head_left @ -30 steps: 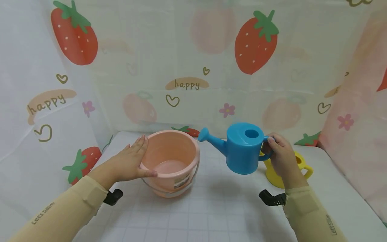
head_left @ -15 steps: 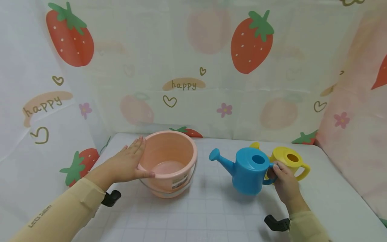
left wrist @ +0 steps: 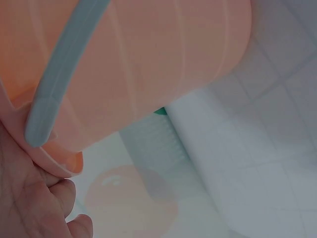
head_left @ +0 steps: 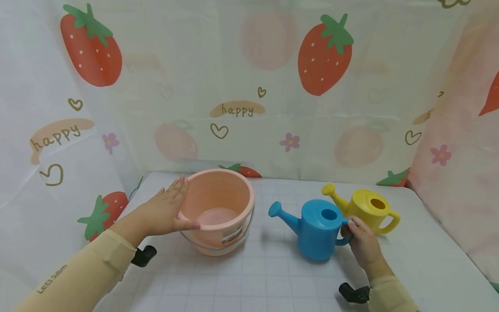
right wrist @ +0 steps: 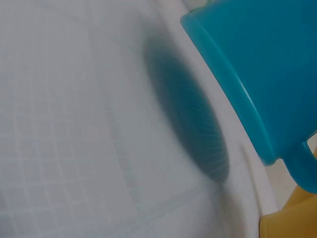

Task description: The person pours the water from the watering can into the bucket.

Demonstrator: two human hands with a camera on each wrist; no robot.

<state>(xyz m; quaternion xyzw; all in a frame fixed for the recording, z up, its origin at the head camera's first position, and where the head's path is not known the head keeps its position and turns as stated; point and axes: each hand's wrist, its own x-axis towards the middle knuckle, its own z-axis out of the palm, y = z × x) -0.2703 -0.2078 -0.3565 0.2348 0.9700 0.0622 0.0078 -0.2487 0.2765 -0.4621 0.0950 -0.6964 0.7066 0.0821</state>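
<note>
A pink bucket (head_left: pixel 218 203) with a grey bail handle (left wrist: pixel 54 94) stands on the white gridded table (head_left: pixel 265 277). My left hand (head_left: pixel 165 210) lies flat against its left side, fingers straight and thumb along the front rim. In the left wrist view the bucket (left wrist: pixel 148 54) fills the frame above my fingers (left wrist: pixel 34 198). My right hand (head_left: pixel 360 242) grips the handle of a blue watering can (head_left: pixel 317 227), which sits low at the table with its spout pointing left toward the bucket. The right wrist view shows the blue can (right wrist: pixel 267 64) over its shadow.
A yellow watering can (head_left: pixel 366 208) stands just behind and right of the blue one, spout to the left; its edge shows as yellow watering can (right wrist: pixel 292 223). Strawberry-print cloth walls (head_left: pixel 249 86) close off the back and both sides. Black wrist mounts sit under both forearms.
My right hand has brought the blue watering can down and to the right, from the air beside the bucket's rim to the table next to the yellow can. My left hand stayed put.
</note>
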